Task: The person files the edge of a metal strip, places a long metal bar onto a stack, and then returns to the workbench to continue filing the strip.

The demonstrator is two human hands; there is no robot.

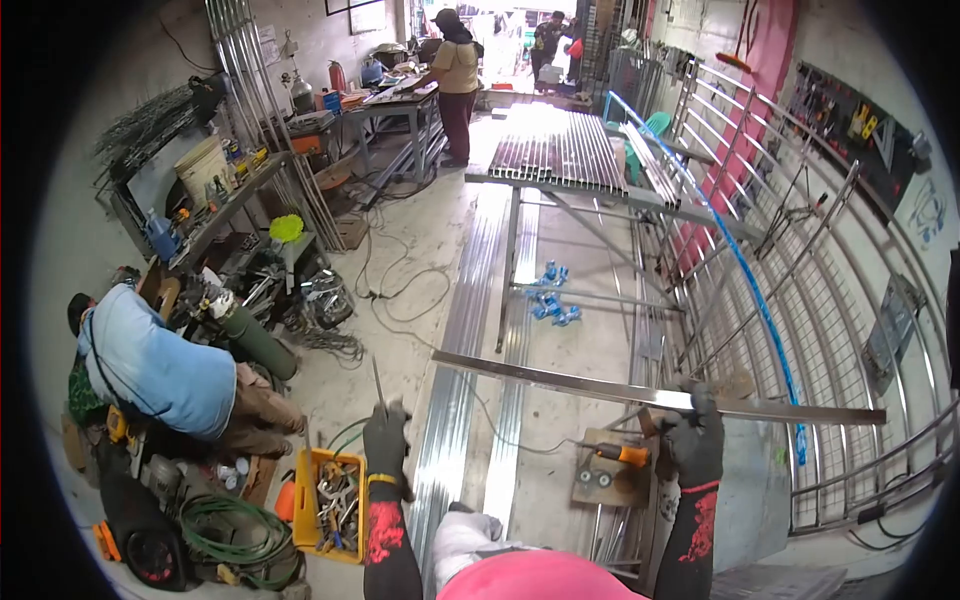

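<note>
Bar (560, 377) held crosswise
Right hand (696, 440) clamps it, likely for steadiness; left hand (385, 442) grips a rod (377, 380), tip up.

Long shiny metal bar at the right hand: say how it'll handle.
The long shiny metal bar is probably stiff, showing no clear sag. It may tip leftward, extending farther left of the dark-gloved right hand. Smooth gloss suggests slipperiness.

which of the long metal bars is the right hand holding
The single bar running crosswise, under the right hand's fingers. Unlike it, the row of bars lies side by side on the table.
</note>
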